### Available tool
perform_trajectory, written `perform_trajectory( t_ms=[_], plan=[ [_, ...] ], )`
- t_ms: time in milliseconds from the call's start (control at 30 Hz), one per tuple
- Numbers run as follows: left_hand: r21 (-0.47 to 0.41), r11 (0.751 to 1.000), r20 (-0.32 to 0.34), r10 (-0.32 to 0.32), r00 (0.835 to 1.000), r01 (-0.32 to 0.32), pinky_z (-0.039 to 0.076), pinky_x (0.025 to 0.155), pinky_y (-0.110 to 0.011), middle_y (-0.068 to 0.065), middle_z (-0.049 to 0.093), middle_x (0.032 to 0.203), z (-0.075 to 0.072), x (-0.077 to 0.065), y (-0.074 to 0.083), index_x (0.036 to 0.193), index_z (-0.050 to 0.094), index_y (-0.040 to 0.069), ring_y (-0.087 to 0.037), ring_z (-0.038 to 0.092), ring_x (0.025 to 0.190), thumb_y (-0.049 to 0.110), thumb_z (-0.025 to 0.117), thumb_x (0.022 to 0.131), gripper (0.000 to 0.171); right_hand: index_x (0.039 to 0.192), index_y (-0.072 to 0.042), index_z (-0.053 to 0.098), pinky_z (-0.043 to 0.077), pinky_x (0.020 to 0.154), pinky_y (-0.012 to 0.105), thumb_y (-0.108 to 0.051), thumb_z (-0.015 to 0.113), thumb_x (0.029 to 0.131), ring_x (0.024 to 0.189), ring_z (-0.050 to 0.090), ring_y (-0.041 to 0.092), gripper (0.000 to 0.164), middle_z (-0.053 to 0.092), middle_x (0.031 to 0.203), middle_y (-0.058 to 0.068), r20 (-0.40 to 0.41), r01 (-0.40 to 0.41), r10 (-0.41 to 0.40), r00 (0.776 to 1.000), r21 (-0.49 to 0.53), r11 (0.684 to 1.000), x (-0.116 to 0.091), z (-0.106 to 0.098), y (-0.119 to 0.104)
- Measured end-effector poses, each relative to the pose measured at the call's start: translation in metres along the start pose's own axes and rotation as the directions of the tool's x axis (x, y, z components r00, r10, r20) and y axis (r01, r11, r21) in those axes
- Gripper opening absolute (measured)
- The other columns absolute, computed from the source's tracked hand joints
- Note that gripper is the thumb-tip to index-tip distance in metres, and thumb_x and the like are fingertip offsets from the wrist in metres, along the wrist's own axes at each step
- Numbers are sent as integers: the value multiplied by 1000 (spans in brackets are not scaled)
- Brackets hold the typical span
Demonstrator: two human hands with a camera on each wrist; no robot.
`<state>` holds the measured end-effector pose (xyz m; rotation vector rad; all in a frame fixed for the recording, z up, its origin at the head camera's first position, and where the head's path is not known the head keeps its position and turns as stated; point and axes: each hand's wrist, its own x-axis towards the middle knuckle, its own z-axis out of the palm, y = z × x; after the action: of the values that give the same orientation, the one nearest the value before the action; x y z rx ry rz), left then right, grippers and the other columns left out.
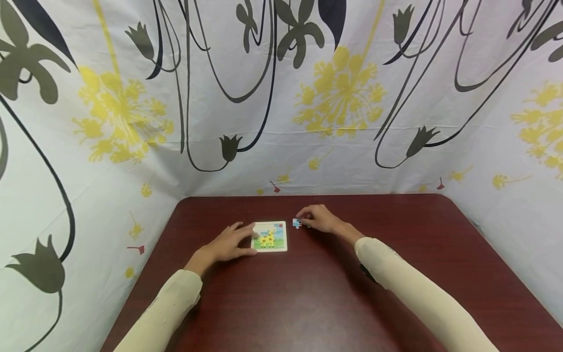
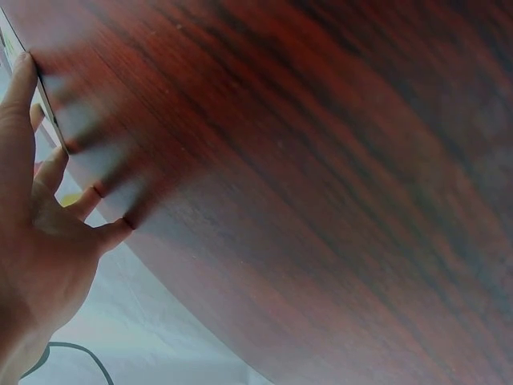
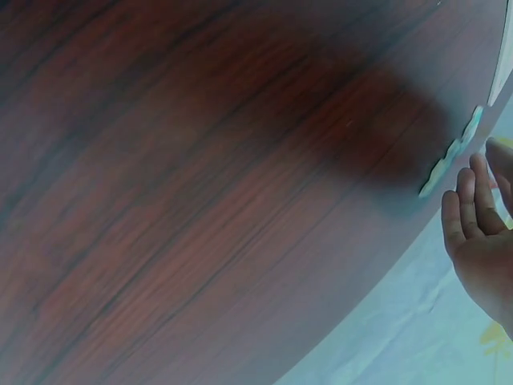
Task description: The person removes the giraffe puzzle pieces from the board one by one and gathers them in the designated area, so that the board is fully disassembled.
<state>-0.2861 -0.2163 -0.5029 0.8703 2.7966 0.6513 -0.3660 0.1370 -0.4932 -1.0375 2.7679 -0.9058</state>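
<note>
Puzzle board (image 1: 279, 235) just left of centre on the dark red table (image 1: 281, 303), and your left hand (image 1: 229, 243) is right there at its left side! Your fingers are spread wide, thumb by the near left corner, another finger reaching over the left part of the picture; it's a touch along the edge rather than a curled grip. The left wrist view backs you up: two tips meet the board's edge while two more rest on the wood. Face up lies a yellow spotted giraffe (image 1: 267, 239) on green grass under blue, white rim all round, red spot in the far right corner. Across to your right hand (image 1: 322, 218), fingers bent down low over the table, and just beside the fingertips sits a small blue puzzle piece (image 1: 296, 223), clear of the board's right edge. The gap between finger and thumb looks narrow, but whether you're pinching anything, I can't tell. Pale sleeves (image 1: 409, 271) run up both your arms, with a flower-printed cloth (image 1: 272, 117) hanging behind the table.
</note>
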Motion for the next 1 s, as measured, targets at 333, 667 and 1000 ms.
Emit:
perform_trajectory(
  t_ms=[333, 667, 1000],
  plan=[
    [0, 1000, -1, -14, 1000, 14, 16, 117, -75, -9, 33, 168, 1, 0, -1, 139, 62, 22, -48, 23, 153, 51, 71, 96, 52, 122, -4, 75, 58, 80, 34, -9, 71, 100, 91, 71, 18, 23, 76, 110, 8, 33, 47, -47, 998, 17, 999, 17, 17, -20],
    [20, 1000, 19, -21, 1000, 21, 15, 119, -72, -4, 29, 170, 2, 3, -5, 141, 61, 27, -46, 20, 155, 57, 67, 97, 54, 119, -5, 77, 55, 80, 32, -10, 72, 99, 93, 67, 21, 21, 73, 106, 7, 52, 141, -141, 989, -2, 990, 29, 31, -34],
    [33, 998, 43, -59, 997, 58, 14, 120, -70, -1, 26, 171, 0, 4, -5, 143, 59, 31, -46, 17, 156, 59, 66, 97, 54, 118, -6, 78, 50, 83, 37, -7, 70, 100, 96, 60, 27, 20, 71, 103, 8, 102, 167, -166, 981, -1, 986, 35, 36, -40]
  ],
)
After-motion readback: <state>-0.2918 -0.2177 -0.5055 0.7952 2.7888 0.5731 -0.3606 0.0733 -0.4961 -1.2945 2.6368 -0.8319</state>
